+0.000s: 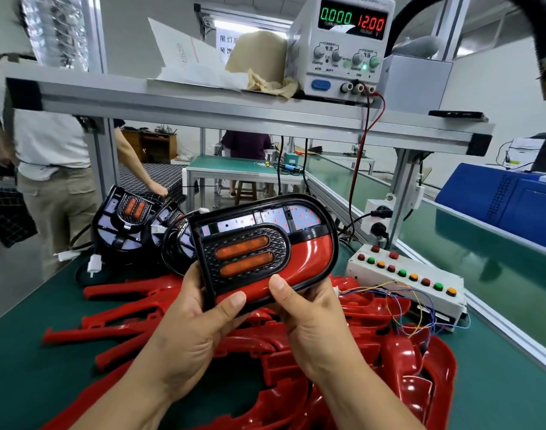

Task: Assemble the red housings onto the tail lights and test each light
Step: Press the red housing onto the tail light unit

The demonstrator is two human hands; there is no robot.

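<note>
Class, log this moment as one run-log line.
left hand grips tail light | right hand grips it, thumb on red housing | spare housings piled below | power supply lit

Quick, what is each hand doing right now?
Left hand: grips the black oval plastic tail light with its red housing.
Right hand: grips the same tail light.

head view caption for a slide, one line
Left hand and right hand hold a tail light with a red housing above a pile of housings; supply reads 12.00 V.

Head-worn wide view, forward and down, close over workbench [23, 367]
</note>
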